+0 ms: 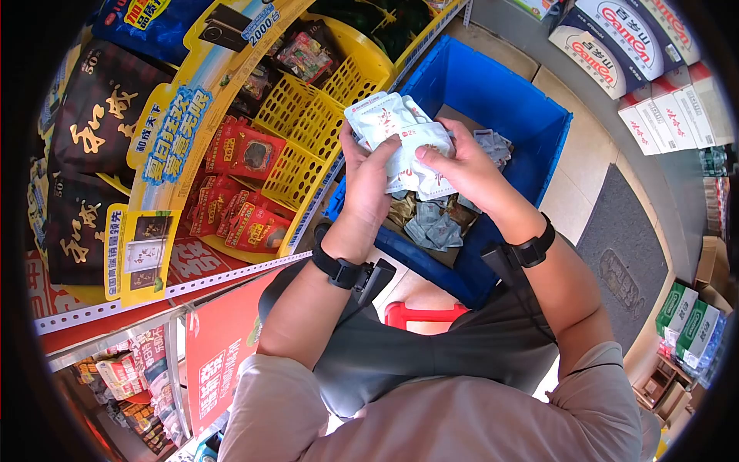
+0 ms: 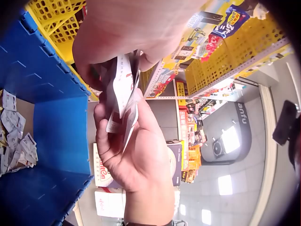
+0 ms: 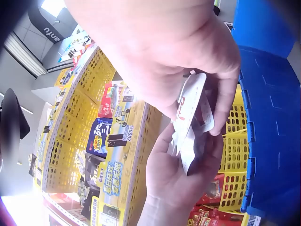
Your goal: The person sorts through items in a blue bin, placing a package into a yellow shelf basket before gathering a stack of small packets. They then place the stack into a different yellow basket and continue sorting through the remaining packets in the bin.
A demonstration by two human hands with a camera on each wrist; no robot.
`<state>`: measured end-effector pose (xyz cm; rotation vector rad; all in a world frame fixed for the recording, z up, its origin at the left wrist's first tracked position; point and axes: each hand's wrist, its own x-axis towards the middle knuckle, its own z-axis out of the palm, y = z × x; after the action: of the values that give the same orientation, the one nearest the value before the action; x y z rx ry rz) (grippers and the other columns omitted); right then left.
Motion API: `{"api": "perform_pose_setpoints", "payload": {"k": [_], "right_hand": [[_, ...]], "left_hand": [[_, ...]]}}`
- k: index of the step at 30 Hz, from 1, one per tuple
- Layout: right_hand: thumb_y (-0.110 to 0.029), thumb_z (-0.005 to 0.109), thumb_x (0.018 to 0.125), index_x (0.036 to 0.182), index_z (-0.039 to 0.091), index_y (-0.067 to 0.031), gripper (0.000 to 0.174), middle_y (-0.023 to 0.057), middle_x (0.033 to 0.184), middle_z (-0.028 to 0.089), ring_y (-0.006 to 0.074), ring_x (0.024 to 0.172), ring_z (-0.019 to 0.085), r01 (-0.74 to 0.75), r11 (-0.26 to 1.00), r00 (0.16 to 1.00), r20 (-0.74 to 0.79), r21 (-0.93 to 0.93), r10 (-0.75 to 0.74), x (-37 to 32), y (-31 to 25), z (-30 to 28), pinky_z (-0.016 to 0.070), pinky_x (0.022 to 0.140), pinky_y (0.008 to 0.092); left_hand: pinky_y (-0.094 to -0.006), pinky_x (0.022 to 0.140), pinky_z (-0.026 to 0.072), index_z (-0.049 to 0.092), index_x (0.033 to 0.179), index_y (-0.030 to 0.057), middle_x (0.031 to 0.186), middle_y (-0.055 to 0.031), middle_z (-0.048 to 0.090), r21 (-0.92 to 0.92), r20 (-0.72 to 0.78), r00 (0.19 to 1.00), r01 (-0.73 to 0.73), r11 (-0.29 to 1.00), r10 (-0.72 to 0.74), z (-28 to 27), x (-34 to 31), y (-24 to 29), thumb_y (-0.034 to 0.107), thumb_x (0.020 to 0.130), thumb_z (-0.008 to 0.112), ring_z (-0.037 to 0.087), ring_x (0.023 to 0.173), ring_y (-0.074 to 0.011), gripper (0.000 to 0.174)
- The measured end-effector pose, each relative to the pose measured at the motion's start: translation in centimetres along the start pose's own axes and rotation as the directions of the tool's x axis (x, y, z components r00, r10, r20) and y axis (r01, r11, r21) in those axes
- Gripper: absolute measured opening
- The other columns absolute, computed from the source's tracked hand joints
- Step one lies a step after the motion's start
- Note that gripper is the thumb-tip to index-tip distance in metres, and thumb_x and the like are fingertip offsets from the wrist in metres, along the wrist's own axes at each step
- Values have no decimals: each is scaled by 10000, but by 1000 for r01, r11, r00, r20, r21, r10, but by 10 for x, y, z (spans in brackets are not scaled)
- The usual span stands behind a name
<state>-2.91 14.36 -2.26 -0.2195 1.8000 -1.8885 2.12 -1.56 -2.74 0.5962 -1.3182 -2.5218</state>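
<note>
Beside shop shelves with yellow baskets (image 1: 308, 115), over a blue crate (image 1: 477, 85) of loose sachets (image 1: 431, 227), the left hand (image 1: 368, 189) curls round a stack of white packets (image 1: 396, 131) while the right hand (image 1: 471, 165) pinches it, seemingly squaring it, and moving it on would call for a firm, even grip.

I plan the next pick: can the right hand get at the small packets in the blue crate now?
Probably yes for the path: the crate is open below it. But the right hand is full of white packets.
</note>
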Motion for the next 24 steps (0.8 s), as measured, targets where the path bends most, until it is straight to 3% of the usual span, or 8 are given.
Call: {"api": "perform_pose_setpoints", "payload": {"k": [4, 7, 10, 13, 16, 19, 24], "right_hand": [[-213, 808, 927, 1357, 501, 67, 597, 146, 1186, 693, 165, 1047, 683, -15, 1000, 999, 52, -18, 16, 6, -2, -6, 566, 889, 307], [-239, 818, 920, 1252, 565, 53, 510, 126, 1133, 711, 159, 995, 698, 27, 1000, 999, 16, 14, -27, 4, -7, -3, 574, 866, 307], [-254, 818, 919, 1255, 543, 40, 524, 132, 1116, 706, 165, 930, 720, 69, 997, 996, -67, 47, -66, 4, -1, 1, 611, 744, 315], [-289, 808, 924, 1256, 518, 27, 542, 136, 1096, 700, 169, 864, 736, -19, 986, 993, -115, 164, 39, 0, -8, 7, 619, 602, 314], [-346, 782, 942, 1275, 495, 23, 574, 133, 1075, 693, 169, 823, 740, -112, 971, 992, -37, 210, 122, -2, -16, 5, 606, 520, 312], [-410, 747, 960, 1258, 503, 16, 575, 124, 1066, 689, 165, 820, 738, -88, 979, 996, 0, 186, 90, -3, -16, 4, 607, 517, 315], [-427, 708, 992, 1230, 513, 11, 535, 112, 1019, 683, 146, 807, 700, -66, 984, 997, 19, -164, 70, -7, -23, 4, 569, 616, 293]], "left_hand": [[-471, 1073, 509, 245, 1545, 114, 1429, -177, 531, -89, -45, 997, 51, 995, -55, 0, 2, 2, 174, 995, 655, 574, 1299, -323, 688], [-440, 1099, 473, 257, 1561, 78, 1426, -180, 552, -180, -20, 993, 108, 978, -114, 0, 2, 3, 279, 1025, 635, 577, 1299, -286, 686], [-476, 1124, 460, 432, 1508, 77, 1464, -140, 571, -337, 190, 966, 234, 912, -178, -7, 6, 3, 424, 1083, 472, 569, 1338, -298, 550], [-477, 1142, 442, 500, 1475, 67, 1454, -124, 601, -301, 145, 970, 233, 925, -197, 1, -1, 8, 468, 1090, 429, 570, 1347, -297, 560], [-478, 1146, 438, 504, 1472, 78, 1439, -109, 615, -219, 158, 968, 226, 949, -194, 4, -4, 12, 481, 1084, 455, 584, 1334, -297, 561], [-480, 1144, 441, 500, 1475, 90, 1430, -106, 623, -257, 250, 938, 305, 917, -241, 5, -6, 17, 493, 1077, 475, 596, 1320, -293, 567], [-489, 1136, 452, 506, 1467, 120, 1420, -100, 629, -196, 235, 916, 372, 907, -324, 7, -9, 23, 488, 1060, 530, 600, 1316, -284, 549]]}}
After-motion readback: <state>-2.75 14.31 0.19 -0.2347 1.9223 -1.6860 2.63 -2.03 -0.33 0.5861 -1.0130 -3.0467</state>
